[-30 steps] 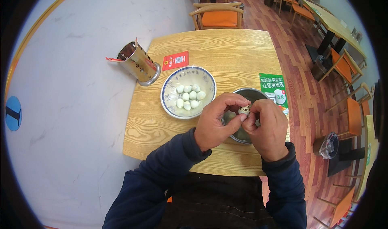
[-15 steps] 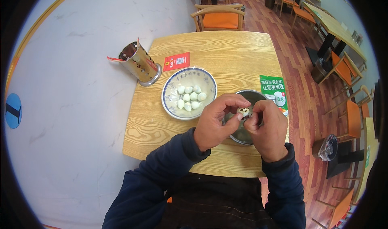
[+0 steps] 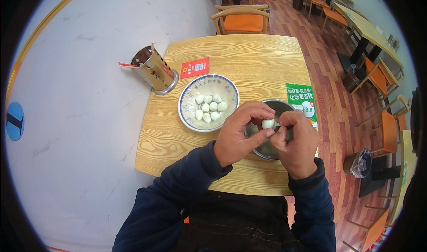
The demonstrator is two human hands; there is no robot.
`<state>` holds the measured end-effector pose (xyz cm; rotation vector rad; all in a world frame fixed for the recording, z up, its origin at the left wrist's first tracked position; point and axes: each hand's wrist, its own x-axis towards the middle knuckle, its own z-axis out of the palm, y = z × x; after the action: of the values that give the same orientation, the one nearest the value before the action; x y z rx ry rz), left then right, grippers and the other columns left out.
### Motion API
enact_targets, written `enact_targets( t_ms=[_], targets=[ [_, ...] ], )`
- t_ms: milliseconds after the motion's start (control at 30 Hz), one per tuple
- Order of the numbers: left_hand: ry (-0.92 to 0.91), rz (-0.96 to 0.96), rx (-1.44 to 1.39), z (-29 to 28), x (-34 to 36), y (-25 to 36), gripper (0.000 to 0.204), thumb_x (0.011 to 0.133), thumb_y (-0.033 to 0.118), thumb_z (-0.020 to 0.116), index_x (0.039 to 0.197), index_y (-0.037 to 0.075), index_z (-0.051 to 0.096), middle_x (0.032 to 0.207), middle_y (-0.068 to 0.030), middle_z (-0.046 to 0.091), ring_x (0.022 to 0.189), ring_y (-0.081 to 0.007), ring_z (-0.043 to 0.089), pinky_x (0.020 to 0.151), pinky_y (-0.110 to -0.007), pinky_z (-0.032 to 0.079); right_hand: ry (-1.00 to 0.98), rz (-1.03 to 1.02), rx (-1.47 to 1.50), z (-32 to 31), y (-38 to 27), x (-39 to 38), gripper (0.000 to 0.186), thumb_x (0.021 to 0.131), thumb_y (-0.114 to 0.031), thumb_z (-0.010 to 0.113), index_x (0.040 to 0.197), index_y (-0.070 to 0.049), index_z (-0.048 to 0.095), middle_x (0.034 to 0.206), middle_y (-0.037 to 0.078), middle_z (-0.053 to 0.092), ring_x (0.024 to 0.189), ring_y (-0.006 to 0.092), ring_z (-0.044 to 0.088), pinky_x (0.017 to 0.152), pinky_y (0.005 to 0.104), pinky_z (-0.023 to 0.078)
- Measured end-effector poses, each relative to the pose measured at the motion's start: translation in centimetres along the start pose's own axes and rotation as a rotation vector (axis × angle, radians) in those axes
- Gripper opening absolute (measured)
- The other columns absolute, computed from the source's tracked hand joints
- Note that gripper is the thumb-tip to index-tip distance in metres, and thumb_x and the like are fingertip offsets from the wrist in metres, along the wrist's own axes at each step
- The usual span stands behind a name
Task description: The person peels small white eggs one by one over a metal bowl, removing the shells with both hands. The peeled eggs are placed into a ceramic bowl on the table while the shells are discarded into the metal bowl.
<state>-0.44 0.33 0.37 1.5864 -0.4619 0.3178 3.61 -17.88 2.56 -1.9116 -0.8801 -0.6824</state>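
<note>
Between the thumb and fingers of my left hand [image 3: 242, 129] sits a small quail egg [image 3: 267, 124], its visible side smooth and white. My right hand [image 3: 297, 141] is closed in a pinch right beside it, on a pale bit of eggshell [image 3: 277, 124] at the egg's edge. Both hands are over a round metal bowl [image 3: 271, 156], whose contents are mostly hidden by them. To the left, a white bowl with a blue rim [image 3: 189, 122], lined with clear plastic, holds several peeled quail eggs [image 3: 213, 106].
A perforated metal utensil holder [image 3: 155, 69] stands at the table's left edge by the wall. A red card [image 3: 195, 68] and a green printed sheet [image 3: 301, 98] lie on the wooden table [image 3: 249, 52]. An orange-seated chair [image 3: 242, 23] is beyond the far edge.
The egg's speckled shell no longer shows on the side facing me; smooth white shows there instead. Both hands have barely moved.
</note>
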Motion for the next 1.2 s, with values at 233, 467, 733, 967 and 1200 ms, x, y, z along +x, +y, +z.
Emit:
enact_targets(
  t_ms=[233,467,733,967,1200],
  targets=[
    [0.018,0.008,0.017,0.1,-0.1,-0.3,0.033,0.096,-0.010,0.067,0.126,0.003,0.061,0.130,-0.0136,0.062,0.124,-0.0226,0.060,0.107,-0.036,0.047,0.000,0.077,0.090,-0.4,0.0,-0.2,0.023,0.080,0.007,0.070,0.099,-0.004,0.061,0.086,0.010,0.066,0.071,0.0258,0.067,0.065,0.0351,0.056],
    [0.076,-0.063,-0.211,0.4,0.0,-0.4,0.033,0.099,-0.009,0.062,0.129,0.003,0.057,0.129,-0.0130,0.061,0.123,-0.0185,0.060,0.099,-0.032,0.055,-0.025,0.223,0.141,-0.4,0.4,-0.6,0.015,0.089,0.008,0.058,0.101,-0.001,0.055,0.092,0.009,0.067,0.074,0.0129,0.066,0.071,0.0261,0.055],
    [0.106,-0.115,-0.423,0.3,0.1,-0.1,0.030,0.102,-0.005,0.061,0.131,0.002,0.055,0.129,-0.0115,0.065,0.106,-0.0130,0.066,0.092,-0.029,0.057,0.067,0.297,0.140,-0.1,1.0,-0.4,0.018,0.085,0.006,0.065,0.099,-0.002,0.060,0.087,0.011,0.069,0.074,0.0243,0.069,0.070,0.0331,0.056],
    [0.053,-0.158,-0.444,-0.9,0.3,0.0,0.023,0.105,-0.001,0.059,0.128,0.003,0.061,0.134,-0.0122,0.066,0.103,-0.0149,0.070,0.089,-0.029,0.058,0.113,0.331,0.147,-0.1,1.0,-0.1,0.017,0.086,0.006,0.063,0.099,-0.002,0.060,0.087,0.011,0.069,0.074,0.0227,0.069,0.070,0.0323,0.056],
    [0.099,-0.158,-0.438,-0.3,0.6,0.5,0.026,0.105,0.000,0.061,0.131,0.002,0.060,0.128,-0.0099,0.065,0.103,-0.0149,0.069,0.090,-0.030,0.058,0.120,0.347,0.192,-0.3,1.1,-0.1,0.017,0.087,0.007,0.062,0.101,-0.001,0.059,0.088,0.010,0.068,0.076,0.0180,0.068,0.071,0.0299,0.056]
  ],
)
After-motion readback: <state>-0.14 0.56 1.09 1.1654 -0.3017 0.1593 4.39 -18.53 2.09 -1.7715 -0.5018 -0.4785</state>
